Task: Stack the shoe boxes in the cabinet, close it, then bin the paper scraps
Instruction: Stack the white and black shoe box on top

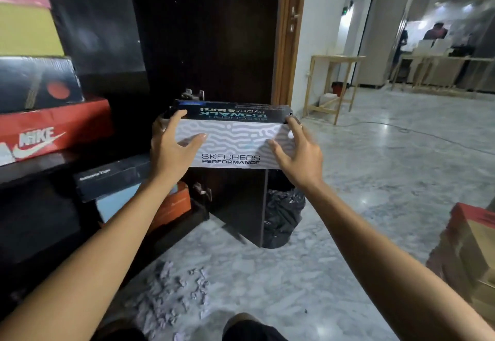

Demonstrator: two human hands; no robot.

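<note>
I hold a grey-and-black Skechers shoe box (pixel 232 137) in the air in front of the open dark cabinet (pixel 112 46). My left hand (pixel 171 148) grips its left end and my right hand (pixel 297 153) grips its right end. On the cabinet's upper shelf at left sit a red Nike box (pixel 53 131), a black box (pixel 37 83) above it and a yellow box (pixel 26 30) on top. The lower shelf holds a black box (pixel 112 180), a light blue box (pixel 115 204) and an orange box (pixel 174 206). Crumpled paper scraps (pixel 176 292) lie on the floor by my feet.
The cabinet's open door (pixel 241 201) stands edge-on ahead, with a bin lined with a black bag (pixel 284 214) right behind it. Another red-and-tan shoe box (pixel 471 249) lies on the marble floor at right. Wooden tables (pixel 334 83) and people stand far back.
</note>
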